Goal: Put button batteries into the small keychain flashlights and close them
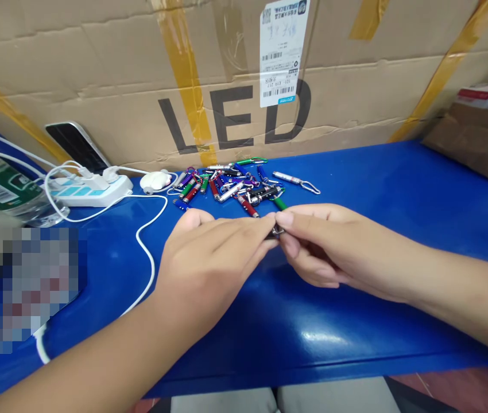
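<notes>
My left hand is closed around a small black keychain flashlight. Only its dark end and a bit of metal clip show; the rest is hidden by the fingers. From the right, my right hand pinches the clip end between thumb and fingers, and the two hands touch there. Just beyond them lies a loose pile of similar keychain flashlights in red, blue, green, black, purple and silver, many with carabiner clips. A silver flashlight with its clip lies at the pile's right side.
Behind the blue table stands a big cardboard box marked LED. To the left are a power strip with white cables, a phone, a plastic bottle and a blurred-out item. A brown carton sits right.
</notes>
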Action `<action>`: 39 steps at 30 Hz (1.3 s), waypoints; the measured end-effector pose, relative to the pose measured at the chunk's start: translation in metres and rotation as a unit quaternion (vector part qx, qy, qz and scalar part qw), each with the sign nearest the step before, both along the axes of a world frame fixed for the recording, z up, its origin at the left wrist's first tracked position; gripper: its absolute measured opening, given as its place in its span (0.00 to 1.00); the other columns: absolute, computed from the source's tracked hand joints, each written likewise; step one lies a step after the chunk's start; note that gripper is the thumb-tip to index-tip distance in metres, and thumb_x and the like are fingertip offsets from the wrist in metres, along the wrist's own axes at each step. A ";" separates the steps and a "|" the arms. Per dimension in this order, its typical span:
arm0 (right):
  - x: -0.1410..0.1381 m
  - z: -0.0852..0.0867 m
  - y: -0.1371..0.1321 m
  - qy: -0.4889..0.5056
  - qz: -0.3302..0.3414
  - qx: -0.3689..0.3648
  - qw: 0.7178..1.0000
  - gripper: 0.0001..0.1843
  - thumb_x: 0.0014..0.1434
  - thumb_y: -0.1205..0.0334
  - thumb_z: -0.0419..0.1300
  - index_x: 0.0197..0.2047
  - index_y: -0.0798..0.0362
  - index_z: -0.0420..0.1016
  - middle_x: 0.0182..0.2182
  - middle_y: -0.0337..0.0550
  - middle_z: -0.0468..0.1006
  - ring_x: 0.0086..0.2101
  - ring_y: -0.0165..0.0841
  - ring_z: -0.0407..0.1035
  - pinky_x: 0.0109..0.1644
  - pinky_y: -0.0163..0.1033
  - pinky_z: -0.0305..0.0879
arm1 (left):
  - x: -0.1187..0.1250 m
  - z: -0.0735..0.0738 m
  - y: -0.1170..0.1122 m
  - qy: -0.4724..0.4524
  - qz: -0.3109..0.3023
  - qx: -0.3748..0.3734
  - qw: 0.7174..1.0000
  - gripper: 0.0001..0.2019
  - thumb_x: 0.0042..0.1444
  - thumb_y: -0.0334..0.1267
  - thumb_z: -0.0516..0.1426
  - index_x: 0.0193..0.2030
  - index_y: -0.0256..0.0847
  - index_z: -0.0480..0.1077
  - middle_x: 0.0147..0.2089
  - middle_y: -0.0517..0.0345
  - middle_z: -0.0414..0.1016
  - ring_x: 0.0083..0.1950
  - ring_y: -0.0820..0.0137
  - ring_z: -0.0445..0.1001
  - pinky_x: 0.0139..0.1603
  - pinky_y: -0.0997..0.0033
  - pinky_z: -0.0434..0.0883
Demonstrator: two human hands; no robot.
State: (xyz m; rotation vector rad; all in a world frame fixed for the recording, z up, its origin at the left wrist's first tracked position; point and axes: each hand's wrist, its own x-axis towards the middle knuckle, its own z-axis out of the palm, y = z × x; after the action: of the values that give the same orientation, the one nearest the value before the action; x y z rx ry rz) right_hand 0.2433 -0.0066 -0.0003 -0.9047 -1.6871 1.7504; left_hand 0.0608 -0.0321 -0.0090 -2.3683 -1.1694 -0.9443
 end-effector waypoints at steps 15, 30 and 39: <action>0.023 0.003 0.022 -0.280 0.028 0.567 0.774 0.16 0.68 0.53 0.45 0.35 0.52 0.67 0.26 0.41 0.71 0.26 0.30 0.63 0.30 0.35 0.51 | -0.001 0.011 0.010 -0.180 -0.042 -0.343 0.921 0.09 0.56 0.44 0.61 0.40 0.45 0.80 0.38 0.61 0.83 0.37 0.69 0.79 0.36 0.76 0.74; 0.006 -0.004 0.006 -0.158 0.014 0.231 0.960 0.22 0.69 0.47 0.41 0.32 0.52 0.61 0.18 0.31 0.64 0.17 0.24 0.56 0.24 0.32 0.51 | -0.005 0.005 0.004 -0.006 0.004 -0.158 0.987 0.11 0.61 0.39 0.55 0.44 0.49 0.78 0.41 0.59 0.83 0.37 0.68 0.78 0.40 0.69 0.67; 0.023 0.002 0.022 -0.301 0.039 0.568 0.765 0.20 0.69 0.51 0.42 0.35 0.53 0.67 0.26 0.40 0.71 0.25 0.30 0.61 0.29 0.36 0.50 | -0.001 0.014 0.010 -0.127 -0.036 -0.356 0.925 0.09 0.57 0.43 0.59 0.39 0.46 0.79 0.35 0.63 0.82 0.33 0.72 0.76 0.32 0.77 0.69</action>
State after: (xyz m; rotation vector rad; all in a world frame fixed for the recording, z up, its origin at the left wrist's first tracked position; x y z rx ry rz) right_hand 0.2662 0.0150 0.0015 -0.7733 -2.6575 0.1447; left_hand 0.0598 -0.0217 0.0047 -2.9158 -1.7792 -0.9910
